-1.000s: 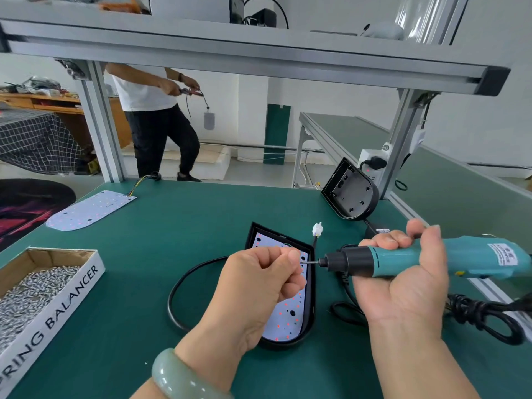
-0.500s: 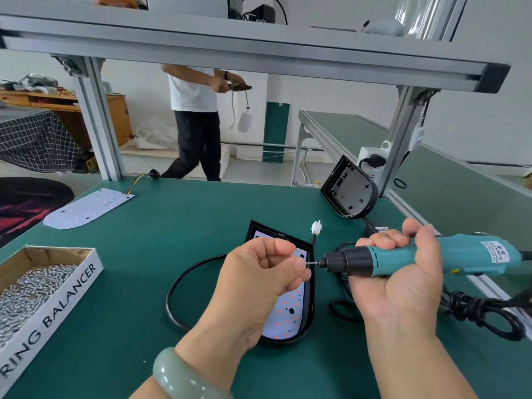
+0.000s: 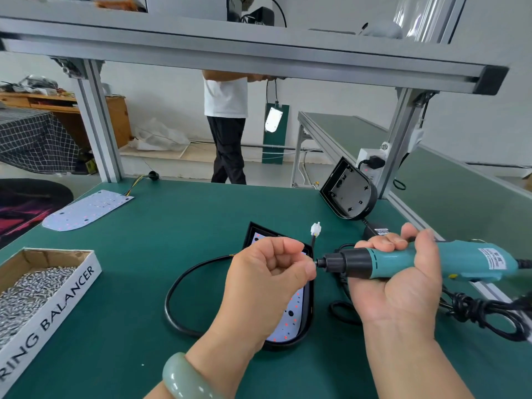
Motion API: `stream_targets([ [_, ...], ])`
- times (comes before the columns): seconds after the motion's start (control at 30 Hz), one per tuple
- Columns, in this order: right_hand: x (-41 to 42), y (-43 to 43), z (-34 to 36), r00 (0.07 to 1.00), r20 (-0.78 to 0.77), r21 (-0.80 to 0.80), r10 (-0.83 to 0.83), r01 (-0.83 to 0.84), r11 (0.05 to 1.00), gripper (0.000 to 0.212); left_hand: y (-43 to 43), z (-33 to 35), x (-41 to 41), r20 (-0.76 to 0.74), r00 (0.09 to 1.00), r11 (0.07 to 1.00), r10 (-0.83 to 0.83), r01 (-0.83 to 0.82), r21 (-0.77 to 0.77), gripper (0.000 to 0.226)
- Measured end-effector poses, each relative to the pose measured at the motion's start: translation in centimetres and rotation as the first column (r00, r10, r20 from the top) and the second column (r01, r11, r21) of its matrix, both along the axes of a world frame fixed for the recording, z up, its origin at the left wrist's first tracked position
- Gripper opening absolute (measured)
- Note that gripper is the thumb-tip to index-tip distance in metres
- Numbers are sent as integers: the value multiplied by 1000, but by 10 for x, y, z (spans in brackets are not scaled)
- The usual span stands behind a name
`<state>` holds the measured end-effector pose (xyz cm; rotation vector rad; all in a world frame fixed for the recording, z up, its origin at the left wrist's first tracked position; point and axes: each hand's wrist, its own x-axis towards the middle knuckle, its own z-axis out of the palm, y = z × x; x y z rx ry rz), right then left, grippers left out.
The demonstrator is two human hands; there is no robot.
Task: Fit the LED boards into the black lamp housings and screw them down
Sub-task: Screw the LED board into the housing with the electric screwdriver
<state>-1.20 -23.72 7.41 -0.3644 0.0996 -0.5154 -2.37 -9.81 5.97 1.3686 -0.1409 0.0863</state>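
Note:
A black lamp housing (image 3: 306, 332) lies on the green table with a white LED board (image 3: 290, 318) inside it, largely hidden behind my left hand. My left hand (image 3: 270, 272) hovers above it, fingers curled, with thumb and forefinger pinched at the bit of the screwdriver; the screw itself is hidden. My right hand (image 3: 400, 283) grips a teal electric screwdriver (image 3: 408, 262) held level, its tip pointing left into those fingertips. A black cable (image 3: 178, 286) loops from the housing, and a white connector (image 3: 315, 228) sticks up beside it.
A cardboard box of screws (image 3: 31, 286) sits at the left edge. A spare LED board (image 3: 86, 210) lies far left. A second black housing (image 3: 348, 194) leans against the frame post at the back right. The screwdriver's cord (image 3: 483, 312) coils at right. A person walks behind the bench.
My left fingertips have closed up against the screwdriver bit, hiding it. The person in the background has walked to the right, carrying a lamp on a cord.

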Motion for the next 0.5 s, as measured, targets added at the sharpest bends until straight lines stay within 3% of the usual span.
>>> stream_targets([
  [0.1, 1, -1, -1, 1000, -7, -12, -17, 17, 1000, 19, 0, 3, 0, 24, 1000, 996, 13, -15, 87, 27],
  [0.17, 1, -4, -1, 1000, -4, -12, -28, 28, 1000, 19, 9, 6, 4, 88, 988, 974, 127, -141, 175, 26],
  [0.23, 2, -9, -1, 999, -17, -11, -48, 48, 999, 20, 26, 7, 10, 155, 942, 868, 299, -336, 366, 28],
  [0.3, 5, -13, -1, 996, -54, -26, -77, 75, 997, 21, 42, 6, 16, 119, 909, 711, 400, -389, 586, 44],
  [0.33, 8, -15, -1, 993, -75, -45, -94, 90, 995, 21, 48, 3, 20, 34, 910, 691, 414, -338, 639, 51],
  [0.4, 15, -17, 0, 988, -101, -103, -119, 108, 989, 19, 51, -3, 24, -188, 921, 794, 342, -176, 582, 50],
  [0.43, 20, -16, 1, 987, -102, -139, -124, 109, 984, 17, 50, -5, 25, -266, 926, 840, 269, -91, 534, 42],
  [0.5, 30, -13, 3, 988, -87, -222, -124, 102, 970, 13, 47, -10, 26, -322, 935, 835, 149, 55, 548, 23],
])
